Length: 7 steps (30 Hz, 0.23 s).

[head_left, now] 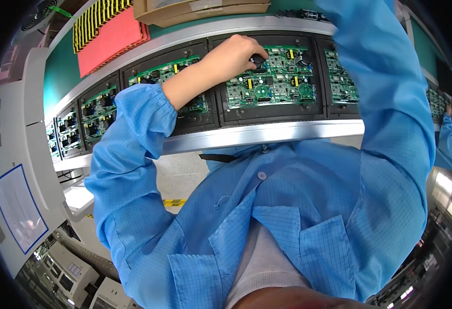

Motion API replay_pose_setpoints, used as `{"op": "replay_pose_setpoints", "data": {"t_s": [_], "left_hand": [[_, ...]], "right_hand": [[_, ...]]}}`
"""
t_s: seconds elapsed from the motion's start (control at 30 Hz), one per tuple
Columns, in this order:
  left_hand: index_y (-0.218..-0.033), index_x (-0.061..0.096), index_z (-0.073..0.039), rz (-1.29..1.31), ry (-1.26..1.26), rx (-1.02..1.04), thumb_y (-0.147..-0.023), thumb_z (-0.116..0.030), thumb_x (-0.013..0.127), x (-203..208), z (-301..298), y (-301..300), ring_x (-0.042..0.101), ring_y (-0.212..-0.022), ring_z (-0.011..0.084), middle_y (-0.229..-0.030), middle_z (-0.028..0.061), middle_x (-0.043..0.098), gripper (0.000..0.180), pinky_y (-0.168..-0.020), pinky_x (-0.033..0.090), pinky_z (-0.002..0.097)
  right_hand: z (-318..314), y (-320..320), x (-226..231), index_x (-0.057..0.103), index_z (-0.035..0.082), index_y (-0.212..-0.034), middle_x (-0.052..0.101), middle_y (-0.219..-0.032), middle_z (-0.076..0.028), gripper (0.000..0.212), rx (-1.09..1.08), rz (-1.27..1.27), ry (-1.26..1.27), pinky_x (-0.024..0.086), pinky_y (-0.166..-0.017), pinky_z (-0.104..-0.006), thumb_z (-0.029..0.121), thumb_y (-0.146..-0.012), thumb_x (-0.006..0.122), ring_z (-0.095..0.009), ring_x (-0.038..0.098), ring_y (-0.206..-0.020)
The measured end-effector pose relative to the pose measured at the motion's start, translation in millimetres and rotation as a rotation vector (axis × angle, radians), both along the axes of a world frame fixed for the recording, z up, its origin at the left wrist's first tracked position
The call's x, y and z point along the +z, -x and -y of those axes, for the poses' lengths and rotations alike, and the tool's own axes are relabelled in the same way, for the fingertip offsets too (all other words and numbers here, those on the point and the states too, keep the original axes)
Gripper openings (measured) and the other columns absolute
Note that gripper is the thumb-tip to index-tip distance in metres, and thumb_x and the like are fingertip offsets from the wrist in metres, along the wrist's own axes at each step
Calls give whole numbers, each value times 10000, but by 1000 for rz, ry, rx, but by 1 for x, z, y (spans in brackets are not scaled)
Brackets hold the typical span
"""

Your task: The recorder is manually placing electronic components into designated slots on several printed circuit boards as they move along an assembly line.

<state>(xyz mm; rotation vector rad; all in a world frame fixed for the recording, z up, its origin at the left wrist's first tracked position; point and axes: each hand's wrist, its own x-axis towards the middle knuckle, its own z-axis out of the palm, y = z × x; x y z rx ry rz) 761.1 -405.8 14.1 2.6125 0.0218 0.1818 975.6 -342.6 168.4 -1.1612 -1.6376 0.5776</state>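
Observation:
My left hand (pixel 240 50) reaches over the middle of a green circuit board panel (pixel 285 81) set in a black frame (pixel 267 113). Thumb and fingers close around a black round component (pixel 258 60) at the panel's upper left; whether it touches the board I cannot tell. A similar dark round part (pixel 303 57) stands at the panel's upper right. Two bare round spots show on the lower row, one of them a green circle (pixel 305 91). My right arm (pixel 375 72) stretches up past the top edge, so my right hand is out of sight.
More framed boards (pixel 98 114) line the conveyor on both sides. A silver rail (pixel 262 135) runs along its near edge. Beyond lie a cardboard box (pixel 200 13), a pink sheet (pixel 110 44) and loose dark parts (pixel 308 14). A white machine (pixel 17 170) stands left; another person's blue sleeve (pixel 447 139) is far right.

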Motion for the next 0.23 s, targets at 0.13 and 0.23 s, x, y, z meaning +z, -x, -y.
{"op": "replay_pose_setpoints", "data": {"t_s": [0.13, 0.23], "left_hand": [[-1152, 725, -58, 31, -18, -47, -758, -27, 815, 7, 6, -19, 677, -1059, 328, -1153, 126, 711, 405, -891, 579, 401], [-1168, 720, -51, 45, -60, -21, -770, -12, 803, 0, 3, -9, 671, -1071, 336, -1155, 125, 713, 409, -933, 567, 407]], "right_hand": [[155, -30, 15, 693, 1, -1238, 707, -1175, -107, 325, -104, 29, 107, 535, -972, -304, 46, -918, 718, -182, 668, -1088], [197, -30, -11, 722, 25, -1186, 700, -1154, -112, 329, 34, 207, 71, 518, -1050, -373, -3, -860, 751, -222, 654, -1159]]}}
